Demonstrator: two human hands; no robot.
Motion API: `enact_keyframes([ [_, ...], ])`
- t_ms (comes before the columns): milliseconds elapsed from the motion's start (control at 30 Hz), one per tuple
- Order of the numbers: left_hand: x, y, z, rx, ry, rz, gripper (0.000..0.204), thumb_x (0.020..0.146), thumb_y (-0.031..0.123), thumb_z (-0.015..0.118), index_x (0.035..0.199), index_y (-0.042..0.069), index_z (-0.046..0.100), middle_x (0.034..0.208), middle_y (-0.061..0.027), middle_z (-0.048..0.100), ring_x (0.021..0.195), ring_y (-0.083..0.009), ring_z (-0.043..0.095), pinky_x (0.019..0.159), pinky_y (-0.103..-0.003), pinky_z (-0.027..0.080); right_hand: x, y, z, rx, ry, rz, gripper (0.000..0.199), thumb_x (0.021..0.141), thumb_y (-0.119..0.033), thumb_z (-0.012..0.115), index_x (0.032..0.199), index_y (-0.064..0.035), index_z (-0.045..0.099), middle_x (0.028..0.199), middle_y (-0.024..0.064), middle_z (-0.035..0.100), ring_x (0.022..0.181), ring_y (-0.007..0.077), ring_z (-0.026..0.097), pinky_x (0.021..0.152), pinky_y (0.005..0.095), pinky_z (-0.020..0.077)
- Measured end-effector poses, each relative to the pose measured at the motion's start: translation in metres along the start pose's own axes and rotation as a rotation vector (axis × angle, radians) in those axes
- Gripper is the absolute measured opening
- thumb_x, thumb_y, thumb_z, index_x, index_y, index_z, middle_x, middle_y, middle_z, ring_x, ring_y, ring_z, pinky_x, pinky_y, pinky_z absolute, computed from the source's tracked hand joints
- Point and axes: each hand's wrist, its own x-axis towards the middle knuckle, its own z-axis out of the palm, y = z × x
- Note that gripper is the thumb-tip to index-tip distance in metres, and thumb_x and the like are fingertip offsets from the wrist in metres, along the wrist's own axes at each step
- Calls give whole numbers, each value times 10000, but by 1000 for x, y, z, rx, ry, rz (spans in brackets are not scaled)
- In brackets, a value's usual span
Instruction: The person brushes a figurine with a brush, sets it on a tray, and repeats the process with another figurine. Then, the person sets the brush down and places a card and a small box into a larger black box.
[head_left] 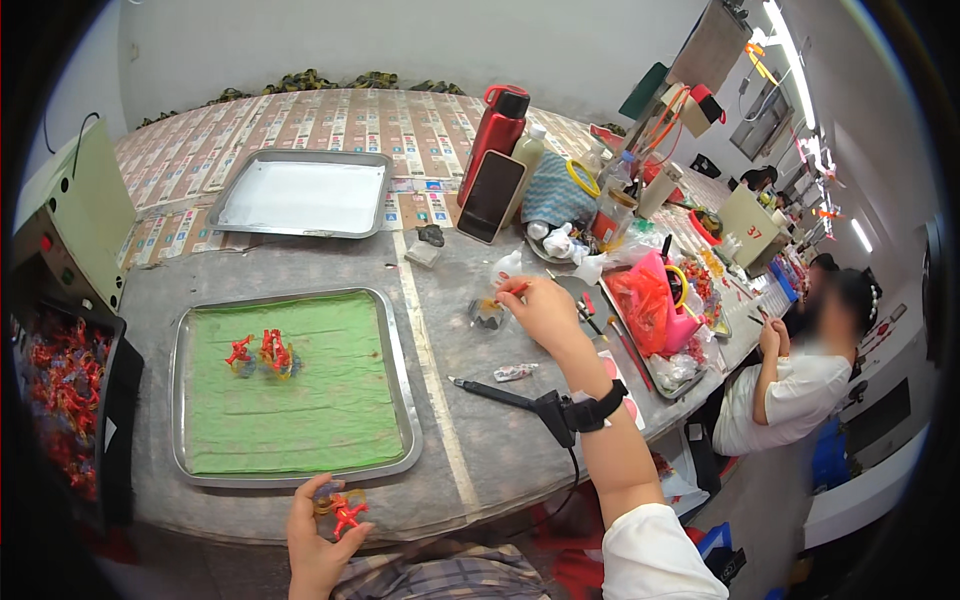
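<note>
My left hand is closed around a small red figurine with see-through yellowish and bluish parts, just off the near edge of a metal tray. On the green cloth lining that tray stand more red figurines of the same sort. My right hand pinches a thin red stick, perhaps a brush handle; its tip is too small to make out. The stick is over a small clear dish with dark contents. A black strap with a cable is round my right wrist.
A black bin of figurines is at the left, below a beige box. Behind lie a white-lined tray, a phone and a red flask. A black pen-like tool lies near my right forearm. Another person sits at the right.
</note>
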Motion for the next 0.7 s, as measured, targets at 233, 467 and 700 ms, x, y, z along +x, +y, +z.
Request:
enact_keyframes([
  [233, 2, -4, -4, 57, 2, 33, 678, 640, 49, 783, 1219, 33, 432, 1100, -119, 556, 953, -179, 574, 855, -300, 461, 6, 10, 14, 53, 59, 48, 161, 787, -277, 620, 791, -129, 684, 708, 98, 646, 710, 284, 629, 647, 388, 483],
  [467, 3, 3, -1, 76, 2, 41, 673, 625, 64, 798, 1203, 40, 453, 1116, -117, 583, 942, -198, 595, 827, -304, 471, -3, -3, -12, 282, 89, 74, 245, 843, -280, 604, 806, -44, 657, 640, 111, 599, 559, 196, 572, 547, 324, 428],
  [700, 4, 8, -2, 192, -90, 172, 720, 654, 64, 798, 1258, 49, 406, 1149, -116, 588, 992, -155, 578, 873, -283, 449, -96, -90, -47, 1026, 258, -269, 431, 989, -256, 329, 777, 40, 559, 770, 127, 494, 608, 194, 541, 555, 270, 467],
])
